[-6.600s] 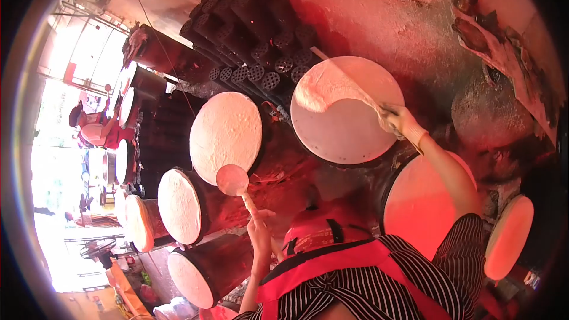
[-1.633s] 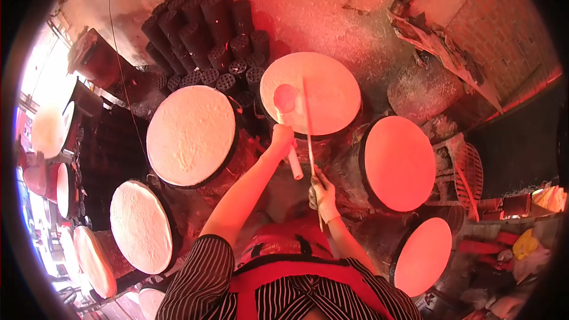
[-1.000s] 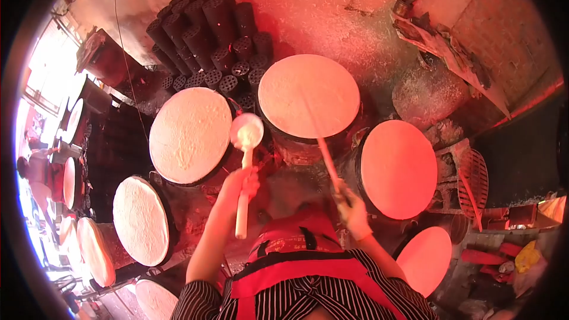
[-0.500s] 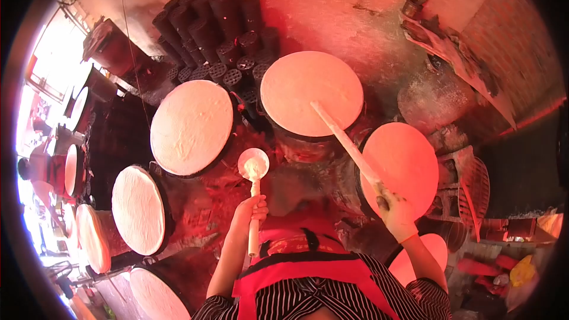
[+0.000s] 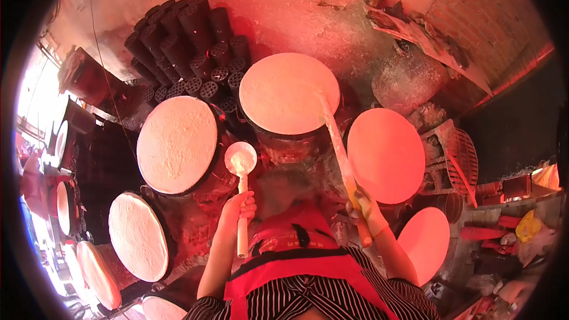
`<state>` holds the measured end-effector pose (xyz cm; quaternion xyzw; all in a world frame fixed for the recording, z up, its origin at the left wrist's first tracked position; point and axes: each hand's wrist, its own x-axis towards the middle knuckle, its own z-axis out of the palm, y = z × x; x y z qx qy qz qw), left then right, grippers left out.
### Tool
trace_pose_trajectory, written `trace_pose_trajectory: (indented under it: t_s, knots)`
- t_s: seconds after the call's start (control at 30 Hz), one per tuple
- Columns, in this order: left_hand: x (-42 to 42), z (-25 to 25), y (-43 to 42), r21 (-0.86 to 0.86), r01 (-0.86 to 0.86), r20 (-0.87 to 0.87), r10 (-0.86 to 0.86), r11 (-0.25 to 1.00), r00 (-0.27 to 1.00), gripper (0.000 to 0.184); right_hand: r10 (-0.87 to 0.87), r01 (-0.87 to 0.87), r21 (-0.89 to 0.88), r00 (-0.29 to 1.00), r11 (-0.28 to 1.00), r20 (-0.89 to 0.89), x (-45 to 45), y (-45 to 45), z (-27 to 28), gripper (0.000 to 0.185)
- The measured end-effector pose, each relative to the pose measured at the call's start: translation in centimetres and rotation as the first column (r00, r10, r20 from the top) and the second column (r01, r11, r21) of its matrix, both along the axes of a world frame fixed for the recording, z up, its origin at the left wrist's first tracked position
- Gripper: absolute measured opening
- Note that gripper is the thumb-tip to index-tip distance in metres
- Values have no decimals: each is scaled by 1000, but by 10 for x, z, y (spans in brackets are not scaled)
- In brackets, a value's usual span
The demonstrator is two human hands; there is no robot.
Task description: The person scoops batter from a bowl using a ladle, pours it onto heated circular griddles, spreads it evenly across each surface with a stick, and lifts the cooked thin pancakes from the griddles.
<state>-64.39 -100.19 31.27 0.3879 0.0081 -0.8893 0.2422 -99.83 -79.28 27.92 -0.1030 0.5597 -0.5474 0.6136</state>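
My left hand (image 5: pixel 238 206) is closed around the handle of a ladle (image 5: pixel 242 159), with pale batter in its round bowl. The ladle points away from me between the griddles. In my right hand (image 5: pixel 365 211) is a long wooden stick (image 5: pixel 338 148), gripped near its lower end. The stick's far tip lies over the right side of the middle round griddle (image 5: pixel 278 95), which is coated with a smooth pale layer. A rougher pale layer covers the left griddle (image 5: pixel 176 145). Just right of the stick is another round griddle (image 5: pixel 386 155) with a smooth, reddish-lit surface.
More round griddles curve around me, one at lower left (image 5: pixel 139 237) and one at lower right (image 5: pixel 425 243). Stacked coal briquettes (image 5: pixel 184 41) stand against the back wall. A slatted plastic chair (image 5: pixel 459 160) is at the right. Another person (image 5: pixel 35 181) is at the far left.
My view has turned, so the griddles sit differently in it. The right hand has drawn back toward my body with the stick, which stands steeper. The left hand still holds the ladle.
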Motion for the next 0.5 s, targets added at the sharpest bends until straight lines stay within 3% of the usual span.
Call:
trace_pose_trajectory:
  t_s: [0.07,0.13,0.17,0.2,0.23,0.27,0.33,0.4,0.43,0.47,0.5]
  knots:
    - [5,0,3,-16,6,12,-6,1000,1000,12,-157,160,61,986,985,-46,3,7,2,44]
    - [11,6,8,-61,22,75,-18,998,997,12,-200,210,-1,929,978,-311,5,7,-1,47]
    - [16,8,9,-71,28,74,-23,997,997,12,-177,159,-81,827,984,-533,5,3,-9,48]
    - [21,10,10,-81,31,72,-26,996,997,12,-165,86,-145,672,986,-722,6,0,-18,49]
    - [27,11,12,-89,35,72,-28,995,997,13,-121,11,-121,41,993,-992,15,-20,-15,50]
    - [32,14,13,-97,32,79,-24,995,997,13,-44,59,-45,-27,997,-999,32,-31,-7,49]
    - [45,19,13,-114,27,97,-16,993,995,14,217,79,231,147,970,-965,70,-60,-16,52]
    - [66,18,12,-98,18,31,-15,995,999,16,361,22,370,169,929,-917,118,-78,-32,53]
    - [76,18,11,-92,9,-2,-9,996,1000,16,18,-76,7,145,997,-989,129,-78,-77,56]
    - [88,19,11,-52,-18,-63,15,999,998,17,73,-66,58,243,996,-967,146,-89,-68,59]
    - [103,20,13,-8,-54,-118,53,999,992,17,27,-157,-3,188,988,-982,158,-99,-58,60]
